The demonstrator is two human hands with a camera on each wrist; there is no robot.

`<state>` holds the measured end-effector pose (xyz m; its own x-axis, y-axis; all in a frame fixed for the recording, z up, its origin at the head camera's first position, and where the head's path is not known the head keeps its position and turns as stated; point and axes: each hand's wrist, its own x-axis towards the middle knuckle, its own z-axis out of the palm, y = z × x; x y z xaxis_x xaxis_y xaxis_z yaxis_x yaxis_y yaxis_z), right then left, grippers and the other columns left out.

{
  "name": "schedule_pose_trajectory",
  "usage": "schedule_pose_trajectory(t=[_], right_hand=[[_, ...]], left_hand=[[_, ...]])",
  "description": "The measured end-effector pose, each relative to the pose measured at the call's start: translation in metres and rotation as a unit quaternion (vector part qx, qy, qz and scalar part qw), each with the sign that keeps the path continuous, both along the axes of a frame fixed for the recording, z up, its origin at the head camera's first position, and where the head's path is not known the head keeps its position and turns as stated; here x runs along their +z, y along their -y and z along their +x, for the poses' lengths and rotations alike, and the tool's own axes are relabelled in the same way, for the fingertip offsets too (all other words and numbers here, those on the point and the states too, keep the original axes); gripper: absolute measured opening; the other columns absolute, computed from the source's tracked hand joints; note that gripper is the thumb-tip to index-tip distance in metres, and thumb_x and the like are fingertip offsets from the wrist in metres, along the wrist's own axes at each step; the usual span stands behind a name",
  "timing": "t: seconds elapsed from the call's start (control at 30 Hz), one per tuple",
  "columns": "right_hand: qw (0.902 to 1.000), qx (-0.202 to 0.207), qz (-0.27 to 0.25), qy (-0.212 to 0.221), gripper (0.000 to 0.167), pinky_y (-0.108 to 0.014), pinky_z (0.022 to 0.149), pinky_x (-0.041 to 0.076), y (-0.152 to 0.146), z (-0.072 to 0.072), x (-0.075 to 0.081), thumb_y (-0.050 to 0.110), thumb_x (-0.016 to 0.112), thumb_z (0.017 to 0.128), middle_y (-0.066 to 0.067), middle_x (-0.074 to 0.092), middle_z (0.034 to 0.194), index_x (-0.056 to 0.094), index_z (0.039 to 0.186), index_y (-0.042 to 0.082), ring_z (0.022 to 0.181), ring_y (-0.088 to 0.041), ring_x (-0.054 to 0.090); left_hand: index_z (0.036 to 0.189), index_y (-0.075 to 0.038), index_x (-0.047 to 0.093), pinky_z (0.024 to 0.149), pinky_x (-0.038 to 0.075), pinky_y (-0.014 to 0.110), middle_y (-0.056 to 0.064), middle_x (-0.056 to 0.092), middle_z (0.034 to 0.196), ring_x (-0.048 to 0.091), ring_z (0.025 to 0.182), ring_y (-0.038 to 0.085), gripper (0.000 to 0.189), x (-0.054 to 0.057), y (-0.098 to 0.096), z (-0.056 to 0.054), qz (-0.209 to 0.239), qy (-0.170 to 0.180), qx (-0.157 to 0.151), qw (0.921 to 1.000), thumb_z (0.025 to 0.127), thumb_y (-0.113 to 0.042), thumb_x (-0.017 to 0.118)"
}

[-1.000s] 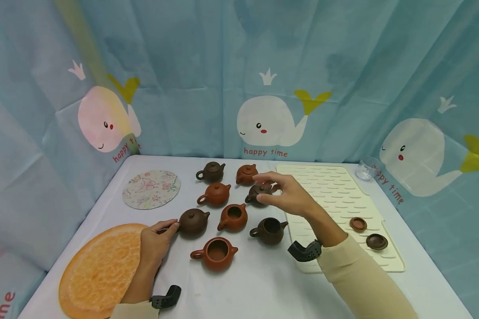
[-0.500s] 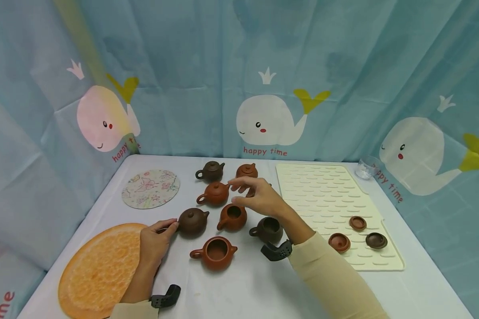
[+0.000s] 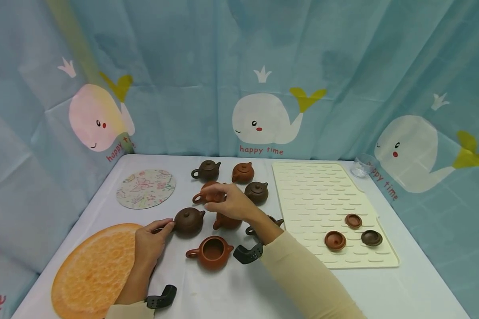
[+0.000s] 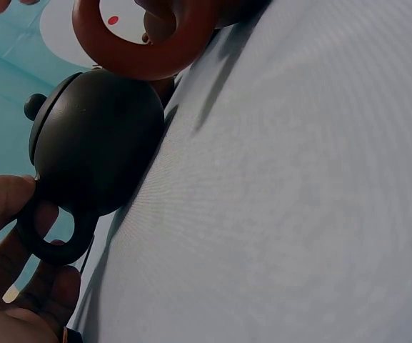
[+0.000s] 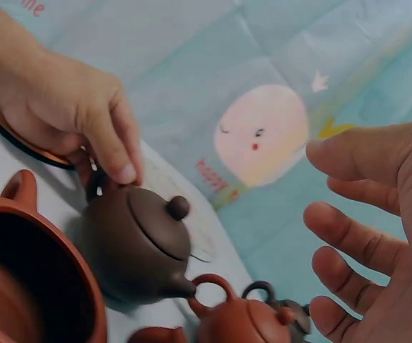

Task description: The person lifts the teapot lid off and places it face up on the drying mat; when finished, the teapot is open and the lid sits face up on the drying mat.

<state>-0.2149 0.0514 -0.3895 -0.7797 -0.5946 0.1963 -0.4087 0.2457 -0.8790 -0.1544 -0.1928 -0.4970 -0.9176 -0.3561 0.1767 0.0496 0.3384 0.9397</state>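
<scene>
My left hand (image 3: 149,243) pinches the handle of a lidded dark brown teapot (image 3: 189,222), which stands upright on the table; the left wrist view shows thumb and fingers at its handle (image 4: 56,251). My right hand (image 3: 233,201) hovers to the right of that pot, its fingers loosely bent and nothing between them, as the right wrist view confirms. Behind it, partly hidden, are a lidded reddish teapot (image 3: 205,195) and a lidless reddish one (image 3: 228,223). Nearer the front stands another lidless reddish teapot (image 3: 213,264).
Lidded teapots stand behind: dark (image 3: 208,170), reddish (image 3: 243,173) and dark (image 3: 257,193). My right forearm mostly hides another dark pot (image 3: 278,221). A cream tray (image 3: 307,186) bears three lids (image 3: 335,240). Round mats (image 3: 92,270) lie left; a clear cup (image 3: 361,167) stands back right.
My right hand has moved left from the back dark teapot toward the pot in my left hand. A reddish lid on the tray has come into view from behind the right arm. The left hand stays put.
</scene>
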Motion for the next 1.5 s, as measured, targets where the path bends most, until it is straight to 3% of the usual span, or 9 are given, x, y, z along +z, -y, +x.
schedule_pose_trajectory(t=[0.17,0.33,0.6,0.87,1.13,1.37,1.5], right_hand=[[0.9998,0.003,0.013,0.014,0.037,-0.027,0.08,0.048,0.017,-0.003,-0.005,0.012,0.071,0.086,-0.005,0.063,0.103,0.065,0.122,0.006,0.09,-0.011,0.059],[0.9993,-0.004,0.036,0.01,0.035,-0.025,0.083,0.045,0.033,-0.004,-0.011,0.009,0.073,0.085,-0.005,0.065,0.099,0.067,0.119,0.009,0.094,-0.016,0.058],[0.9915,-0.016,0.123,-0.038,0.032,-0.022,0.077,0.043,0.05,-0.007,-0.023,0.013,0.074,0.085,0.005,0.065,0.09,0.069,0.117,0.014,0.091,-0.015,0.053],[0.9847,0.002,0.163,-0.062,0.031,-0.019,0.074,0.044,0.059,-0.007,-0.027,0.013,0.074,0.086,0.006,0.062,0.089,0.069,0.116,0.009,0.086,-0.012,0.054],[0.9741,-0.002,0.205,-0.095,0.027,-0.018,0.072,0.043,0.062,-0.009,-0.032,0.015,0.073,0.087,0.007,0.06,0.092,0.071,0.114,0.012,0.084,-0.006,0.053],[0.9541,0.005,0.249,-0.167,0.021,-0.018,0.079,0.041,0.065,-0.01,-0.036,0.019,0.07,0.09,0.006,0.06,0.097,0.072,0.111,0.014,0.091,-0.007,0.053],[0.9532,0.005,0.237,-0.188,0.017,-0.017,0.078,0.041,0.064,-0.011,-0.039,0.02,0.068,0.092,0.007,0.06,0.096,0.072,0.107,0.014,0.09,-0.005,0.053]], left_hand=[[0.098,0.002,0.075,0.07,0.047,0.012,0.012,0.071,0.094,0.062,0.079,0.004,0.014,0.001,0.002,0.0,0.001,-0.005,-0.003,1.0,0.087,-0.007,0.073],[0.098,0.003,0.074,0.07,0.047,0.012,0.015,0.071,0.094,0.062,0.078,0.003,0.015,0.002,0.003,0.0,0.008,-0.011,-0.005,0.9999,0.087,-0.007,0.073],[0.099,0.001,0.075,0.07,0.046,0.011,0.013,0.071,0.096,0.061,0.08,0.004,0.016,0.002,0.004,0.001,0.001,-0.001,-0.002,1.0,0.088,-0.009,0.072],[0.098,0.003,0.074,0.07,0.047,0.012,0.014,0.071,0.095,0.061,0.08,0.003,0.014,0.002,0.002,0.0,0.009,-0.017,-0.006,0.9998,0.086,-0.006,0.073],[0.098,0.002,0.075,0.07,0.047,0.012,0.014,0.071,0.096,0.061,0.081,0.004,0.014,0.002,0.002,0.0,0.003,-0.016,-0.011,0.9998,0.087,-0.007,0.072],[0.098,0.002,0.075,0.07,0.047,0.012,0.014,0.071,0.095,0.062,0.08,0.003,0.013,0.001,0.001,0.0,-0.002,-0.018,-0.009,0.9998,0.087,-0.006,0.072],[0.097,0.002,0.075,0.07,0.047,0.013,0.013,0.071,0.094,0.062,0.079,0.004,0.013,-0.002,0.0,-0.001,0.009,-0.018,-0.011,0.9997,0.086,-0.004,0.073]])
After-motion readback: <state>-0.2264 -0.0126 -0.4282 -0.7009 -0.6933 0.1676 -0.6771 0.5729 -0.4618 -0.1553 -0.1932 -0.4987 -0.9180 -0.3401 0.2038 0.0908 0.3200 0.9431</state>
